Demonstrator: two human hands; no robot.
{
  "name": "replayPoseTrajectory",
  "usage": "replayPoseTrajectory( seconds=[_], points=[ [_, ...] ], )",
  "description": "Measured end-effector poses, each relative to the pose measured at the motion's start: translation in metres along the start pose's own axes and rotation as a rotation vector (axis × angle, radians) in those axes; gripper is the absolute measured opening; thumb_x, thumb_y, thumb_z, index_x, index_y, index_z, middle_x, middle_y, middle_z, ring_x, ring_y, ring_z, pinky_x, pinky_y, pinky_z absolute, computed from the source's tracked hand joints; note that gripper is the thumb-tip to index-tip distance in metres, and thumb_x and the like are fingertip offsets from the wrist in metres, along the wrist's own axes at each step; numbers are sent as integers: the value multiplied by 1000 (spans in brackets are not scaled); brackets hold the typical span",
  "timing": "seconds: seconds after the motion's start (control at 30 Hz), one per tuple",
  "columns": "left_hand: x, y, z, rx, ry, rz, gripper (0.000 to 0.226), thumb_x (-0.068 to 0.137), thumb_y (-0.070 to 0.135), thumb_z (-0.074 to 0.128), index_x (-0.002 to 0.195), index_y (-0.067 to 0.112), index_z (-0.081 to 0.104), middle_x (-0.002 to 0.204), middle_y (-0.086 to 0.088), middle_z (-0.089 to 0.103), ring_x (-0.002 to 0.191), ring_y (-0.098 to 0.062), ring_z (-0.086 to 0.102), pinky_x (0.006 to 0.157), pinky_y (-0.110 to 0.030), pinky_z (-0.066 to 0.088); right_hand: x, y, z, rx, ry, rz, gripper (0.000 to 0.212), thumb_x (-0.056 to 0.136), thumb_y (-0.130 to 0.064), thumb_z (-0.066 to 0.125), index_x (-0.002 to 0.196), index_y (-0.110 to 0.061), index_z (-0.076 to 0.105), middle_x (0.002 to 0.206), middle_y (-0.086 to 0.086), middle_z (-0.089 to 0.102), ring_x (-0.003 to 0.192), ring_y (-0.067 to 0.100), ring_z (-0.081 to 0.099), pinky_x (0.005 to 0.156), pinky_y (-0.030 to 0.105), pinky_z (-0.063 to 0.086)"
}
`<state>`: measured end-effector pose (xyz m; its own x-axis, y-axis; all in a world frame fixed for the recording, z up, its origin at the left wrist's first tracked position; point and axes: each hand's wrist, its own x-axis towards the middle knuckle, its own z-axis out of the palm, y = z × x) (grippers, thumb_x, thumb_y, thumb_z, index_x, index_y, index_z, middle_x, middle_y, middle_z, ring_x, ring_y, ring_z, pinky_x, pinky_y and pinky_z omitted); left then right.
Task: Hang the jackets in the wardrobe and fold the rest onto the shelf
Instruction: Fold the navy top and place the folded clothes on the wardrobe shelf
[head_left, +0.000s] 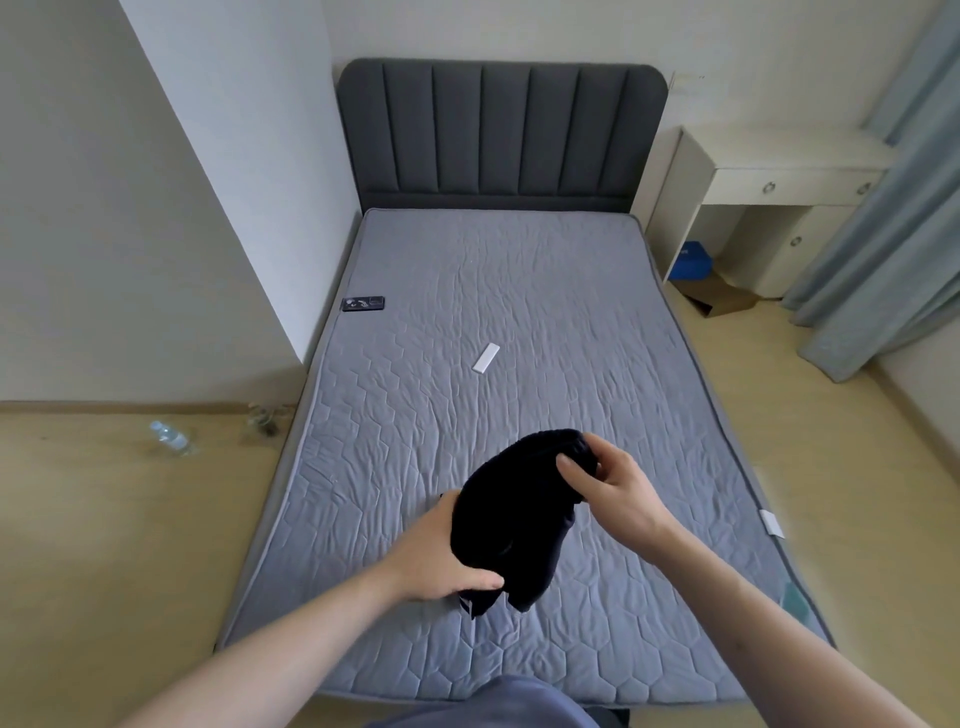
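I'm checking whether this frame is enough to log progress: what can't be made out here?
All from the head view:
- Black garment: bunched between left hand and right hand; its type is unclear.
- Left hand's fingers: hidden behind the cloth.
- Wardrobe and shelf: outside the frame.
- Dark device on the mattress edge: too small to identify.
- Blue item under the desk: partly hidden.

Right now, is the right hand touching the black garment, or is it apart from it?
Touching. The head view shows the right hand with its fingers curled round the upper edge of the black garment, with no gap between them.
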<state>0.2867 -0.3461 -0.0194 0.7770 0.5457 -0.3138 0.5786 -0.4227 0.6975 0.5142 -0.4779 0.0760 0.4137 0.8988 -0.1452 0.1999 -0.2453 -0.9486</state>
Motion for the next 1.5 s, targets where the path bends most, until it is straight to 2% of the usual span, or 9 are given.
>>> replayPoseTrajectory(
  seconds=[0.17,0.3,0.4,0.6,0.73,0.87,1.2,1.37,1.5],
  points=[
    [15,7,-7,36,307,-63,29,85,23,62,104,40,49,87,21,65,76,0,61,67,-35,53,3,7,-10,-70,126,18,16,101,-37,63,98,-24,70,92,1,75,90,22,73,81,43,62],
    [21,-4,-43,148,260,-46,7,95,32,65,99,31,60,84,12,70,83,-16,66,68,-36,49,-3,40,-38,-374,134,25,13,97,-37,69,88,-28,64,75,-6,69,65,12,66,55,27,51],
    [22,-12,-59,310,127,1,18,96,49,63,91,32,62,75,11,65,75,-14,63,60,-32,43,-13,72,-50,-554,-3,80,5,94,-39,73,97,-38,69,80,-17,73,73,3,70,60,25,55],
    [21,-31,-34,421,-131,-83,43,88,70,61,82,28,64,90,2,56,79,-14,56,68,-32,44,-28,124,-47,-565,-233,334,15,92,-39,74,82,-28,75,80,-1,75,73,16,70,62,28,52],
    [27,-32,-16,395,-172,-157,53,90,69,59,78,18,61,68,4,60,69,-19,62,58,-33,39,-24,139,-48,-582,-222,404,18,91,-38,73,83,-21,78,80,0,76,73,16,72,70,35,58],
    [59,-7,-29,216,-159,-235,34,97,55,60,87,24,66,75,2,72,59,-14,72,68,-34,55,12,121,-65,-607,-145,408,20,92,-39,71,90,-20,78,84,-3,77,79,13,72,75,37,58],
    [171,163,-212,131,471,57,35,100,38,65,76,12,63,67,-3,61,68,-24,57,56,-30,34,166,-61,-167,-551,382,-65,16,99,-26,64,95,-12,73,83,11,73,83,34,70,77,46,57],
    [181,234,-296,207,763,313,20,97,37,68,102,19,77,98,0,72,90,-19,61,84,-33,49,205,-150,-211,-456,509,-323,15,100,-23,60,103,-28,73,86,-6,72,85,21,68,77,30,50],
    [181,253,-319,226,855,454,18,93,32,74,107,21,78,107,4,73,99,-15,65,92,-31,51,211,-173,-223,-421,520,-433,15,97,-22,59,105,-26,72,99,-5,73,94,20,68,84,37,55]
  ],
)
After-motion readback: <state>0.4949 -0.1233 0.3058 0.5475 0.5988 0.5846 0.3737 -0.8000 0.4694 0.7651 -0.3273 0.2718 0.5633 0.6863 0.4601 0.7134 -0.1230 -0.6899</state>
